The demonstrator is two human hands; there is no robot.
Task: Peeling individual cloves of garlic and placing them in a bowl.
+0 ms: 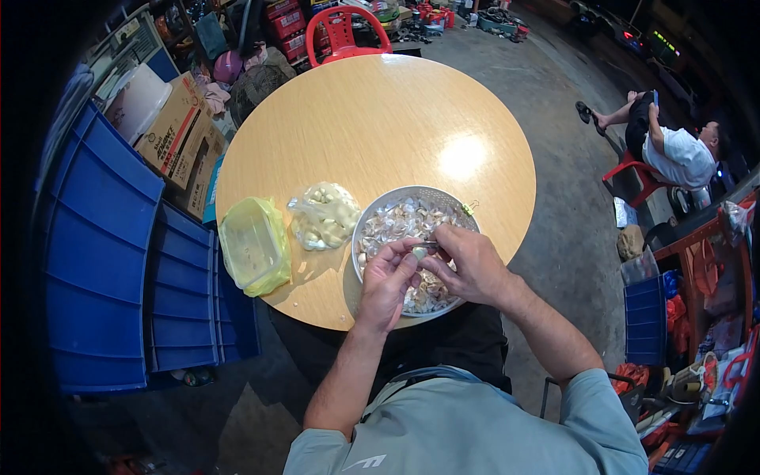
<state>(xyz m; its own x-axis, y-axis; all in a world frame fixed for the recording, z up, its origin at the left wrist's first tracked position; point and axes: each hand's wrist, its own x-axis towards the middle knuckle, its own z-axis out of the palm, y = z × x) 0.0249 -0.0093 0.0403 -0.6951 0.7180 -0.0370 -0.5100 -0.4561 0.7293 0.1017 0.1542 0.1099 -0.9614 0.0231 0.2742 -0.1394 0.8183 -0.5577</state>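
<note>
Over a round perforated metal tray [418, 191] full of garlic skins and cloves [399, 218], my two hands meet. Between the thumb and fingers of my left hand [386, 285] is a pale garlic clove [419, 253]. My right hand [472, 261] pinches a small metal blade [425, 244] against the clove; its handle is hidden by the fingers. Left of the tray lies a clear plastic bag of peeled garlic cloves [325, 219]. Farther left stands a clear plastic container [252, 249] in a yellow bag [284, 261]. A yellow-green clip [467, 209] sits at the tray's right rim.
The round wooden table [368, 124] has a red plastic chair [348, 35] beyond it. Blue plastic crates [101, 249] and cardboard boxes [178, 142] stand at left. A person [677, 148] sits at the right, holding a phone. Bits of skin lie near the table's front edge.
</note>
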